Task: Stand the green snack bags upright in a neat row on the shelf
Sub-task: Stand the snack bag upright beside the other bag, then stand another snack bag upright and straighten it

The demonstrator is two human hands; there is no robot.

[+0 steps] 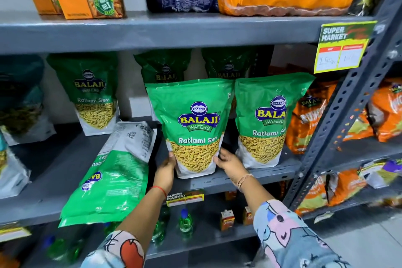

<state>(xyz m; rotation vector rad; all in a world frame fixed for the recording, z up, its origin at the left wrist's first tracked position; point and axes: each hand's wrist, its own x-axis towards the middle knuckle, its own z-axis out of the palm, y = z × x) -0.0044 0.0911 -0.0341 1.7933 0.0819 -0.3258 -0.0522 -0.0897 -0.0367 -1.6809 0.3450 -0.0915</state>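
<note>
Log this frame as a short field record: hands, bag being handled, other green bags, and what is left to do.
left hand: grips lower left edge of the held bag
right hand: grips its lower right edge
held bag: upright at shelf front, beside front right bag
fallen bag: lying flat, upside down, overhanging the shelf edge
back bags: upright
remaining: stand the fallen bag
</note>
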